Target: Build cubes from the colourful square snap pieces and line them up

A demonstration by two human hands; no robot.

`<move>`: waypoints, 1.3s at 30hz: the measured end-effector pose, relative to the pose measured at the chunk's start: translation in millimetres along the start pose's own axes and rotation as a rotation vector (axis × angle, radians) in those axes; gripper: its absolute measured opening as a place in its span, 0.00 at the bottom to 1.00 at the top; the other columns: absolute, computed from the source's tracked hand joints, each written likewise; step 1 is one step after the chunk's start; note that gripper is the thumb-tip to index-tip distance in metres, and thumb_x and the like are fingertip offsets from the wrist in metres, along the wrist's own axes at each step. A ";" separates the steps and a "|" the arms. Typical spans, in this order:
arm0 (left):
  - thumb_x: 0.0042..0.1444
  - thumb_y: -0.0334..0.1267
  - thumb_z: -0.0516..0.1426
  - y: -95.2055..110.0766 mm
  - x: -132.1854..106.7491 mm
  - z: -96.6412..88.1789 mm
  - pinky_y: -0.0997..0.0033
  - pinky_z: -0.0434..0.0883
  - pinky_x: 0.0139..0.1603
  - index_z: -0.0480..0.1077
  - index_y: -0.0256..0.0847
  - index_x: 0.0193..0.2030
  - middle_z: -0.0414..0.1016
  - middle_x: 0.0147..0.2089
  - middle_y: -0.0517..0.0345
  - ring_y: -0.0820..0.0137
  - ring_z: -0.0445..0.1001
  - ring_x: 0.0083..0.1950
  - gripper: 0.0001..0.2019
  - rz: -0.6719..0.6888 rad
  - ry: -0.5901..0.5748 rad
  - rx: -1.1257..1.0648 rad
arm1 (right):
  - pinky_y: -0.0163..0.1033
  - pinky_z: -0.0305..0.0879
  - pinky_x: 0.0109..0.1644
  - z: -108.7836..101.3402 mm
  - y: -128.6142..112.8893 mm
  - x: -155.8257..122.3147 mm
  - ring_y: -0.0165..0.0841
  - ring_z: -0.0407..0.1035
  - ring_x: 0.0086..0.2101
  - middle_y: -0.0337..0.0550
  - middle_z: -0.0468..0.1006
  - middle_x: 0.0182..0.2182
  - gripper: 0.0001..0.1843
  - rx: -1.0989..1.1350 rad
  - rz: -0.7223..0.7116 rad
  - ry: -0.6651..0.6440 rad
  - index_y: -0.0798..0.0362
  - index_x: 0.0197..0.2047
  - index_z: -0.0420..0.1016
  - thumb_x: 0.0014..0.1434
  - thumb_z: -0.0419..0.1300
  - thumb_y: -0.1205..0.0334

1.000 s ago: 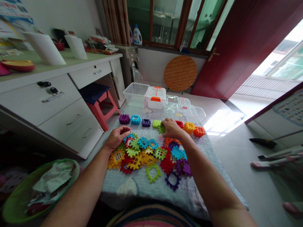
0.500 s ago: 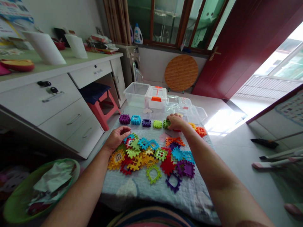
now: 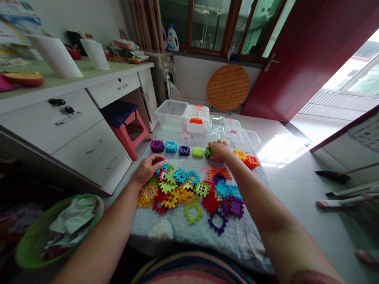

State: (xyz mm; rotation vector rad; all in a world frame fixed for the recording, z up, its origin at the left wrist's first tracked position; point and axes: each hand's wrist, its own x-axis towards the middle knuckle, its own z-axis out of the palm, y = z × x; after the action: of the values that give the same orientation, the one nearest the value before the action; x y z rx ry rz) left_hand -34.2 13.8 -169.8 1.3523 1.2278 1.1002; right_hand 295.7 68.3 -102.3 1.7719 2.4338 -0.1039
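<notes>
My right hand [image 3: 219, 151] is closed around a green building block [image 3: 208, 152] in the row along the far side of the cloth-covered table [image 3: 189, 240]; its palm hides part of the row. In the same row stand a purple block [image 3: 156, 146], a light blue block [image 3: 171, 147], a dark purple block [image 3: 184, 150], a lime block [image 3: 198, 152], a yellow block [image 3: 240, 155] and an orange block [image 3: 252, 161]. My left hand [image 3: 149, 169] hovers, fingers apart and holding nothing, at the left edge of a pile of notched plastic panels [image 3: 170, 200] in several colours.
Behind the row stand a clear open bin [image 3: 171, 114], a lidded clear box [image 3: 196, 118] with orange clasps, and more clear plastic containers [image 3: 233, 132]. To the left are a red stool [image 3: 130, 132], white drawers [image 3: 89, 138] and a green basket [image 3: 26, 248] with cloths.
The view has shifted slightly. My right hand stays at the green block, and a bit of red seen under it before is now hidden. My left hand has hardly moved.
</notes>
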 end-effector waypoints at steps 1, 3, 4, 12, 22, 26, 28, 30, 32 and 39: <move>0.45 0.52 0.66 0.3 0.0 0.1 0.65 0.72 0.44 0.74 0.39 0.41 0.78 0.38 0.56 0.64 0.76 0.40 0.21 -0.004 0.002 0.002 | 0.53 0.56 0.55 -2.2 -1.0 -3.0 0.55 0.61 0.53 0.58 0.72 0.53 0.33 0.013 0.006 0.025 0.56 0.58 0.68 0.47 0.65 0.62; 0.45 0.51 0.67 0.4 0.2 0.1 0.66 0.72 0.44 0.74 0.38 0.41 0.78 0.38 0.56 0.65 0.76 0.39 0.22 -0.006 0.007 0.003 | 0.53 0.55 0.57 -8.1 -5.0 -14.0 0.55 0.58 0.55 0.58 0.69 0.57 0.39 0.066 0.017 0.104 0.55 0.63 0.63 0.48 0.66 0.60; 0.44 0.51 0.67 0.2 0.4 0.1 0.66 0.72 0.44 0.74 0.38 0.41 0.78 0.37 0.56 0.65 0.75 0.39 0.22 -0.003 0.008 0.003 | 0.53 0.55 0.57 -11.3 -8.5 -22.2 0.54 0.58 0.56 0.57 0.68 0.58 0.39 0.105 0.015 0.145 0.55 0.64 0.61 0.50 0.66 0.59; 0.44 0.49 0.68 -1.4 0.8 1.7 0.69 0.70 0.43 0.75 0.38 0.40 0.77 0.36 0.58 0.68 0.74 0.37 0.20 0.002 0.010 -0.036 | 0.47 0.59 0.53 -3.1 -61.9 -112.3 0.43 0.64 0.48 0.49 0.75 0.47 0.26 0.298 -0.293 0.012 0.52 0.51 0.73 0.52 0.67 0.49; 0.43 0.47 0.68 -1.1 -0.2 1.3 0.71 0.70 0.40 0.75 0.38 0.39 0.76 0.35 0.59 0.69 0.73 0.36 0.19 -0.005 0.036 -0.085 | 0.37 0.60 0.42 23.7 -59.3 -111.7 0.33 0.68 0.34 0.43 0.77 0.33 0.06 0.471 -0.222 0.143 0.54 0.36 0.76 0.56 0.58 0.67; 0.43 0.47 0.68 -0.6 0.1 1.8 0.71 0.70 0.38 0.75 0.38 0.38 0.76 0.35 0.58 0.69 0.73 0.35 0.19 -0.017 0.045 -0.103 | 0.35 0.58 0.36 31.2 -49.6 -105.9 0.31 0.69 0.30 0.40 0.77 0.29 0.11 0.682 -0.064 0.296 0.54 0.43 0.75 0.63 0.52 0.65; 0.42 0.47 0.68 0.9 -0.1 2.4 0.71 0.70 0.39 0.75 0.38 0.38 0.76 0.35 0.58 0.69 0.73 0.35 0.19 -0.021 0.053 -0.096 | 0.35 0.59 0.35 38.1 -46.0 -103.1 0.31 0.69 0.29 0.40 0.77 0.29 0.13 0.731 -0.003 0.337 0.54 0.49 0.73 0.63 0.52 0.64; 0.41 0.47 0.68 2.6 -0.6 3.0 0.70 0.70 0.40 0.75 0.38 0.38 0.76 0.35 0.58 0.68 0.73 0.36 0.20 -0.020 0.062 -0.084 | 0.37 0.61 0.39 45.0 -42.4 -100.6 0.34 0.70 0.32 0.42 0.78 0.31 0.14 0.688 0.000 0.376 0.54 0.49 0.74 0.63 0.53 0.64; 0.41 0.48 0.68 4.0 -1.2 3.5 0.69 0.70 0.40 0.75 0.38 0.38 0.76 0.35 0.58 0.68 0.73 0.36 0.20 -0.018 0.071 -0.067 | 0.41 0.63 0.46 50.6 -38.2 -99.2 0.38 0.70 0.39 0.47 0.79 0.38 0.13 0.586 -0.012 0.446 0.54 0.47 0.75 0.61 0.54 0.65; 0.42 0.49 0.68 2.3 -0.4 2.7 0.67 0.71 0.42 0.75 0.38 0.38 0.77 0.35 0.57 0.66 0.74 0.37 0.20 -0.001 0.076 -0.033 | 0.48 0.61 0.54 58.6 -25.6 -103.2 0.44 0.66 0.46 0.50 0.77 0.46 0.16 0.483 0.035 0.507 0.54 0.49 0.76 0.58 0.57 0.63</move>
State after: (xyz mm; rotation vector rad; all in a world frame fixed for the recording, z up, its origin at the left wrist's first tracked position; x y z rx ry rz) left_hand -31.2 13.1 -167.8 1.2953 1.2593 1.1758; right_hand 306.3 -44.5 -145.9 2.2713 2.9124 -0.2944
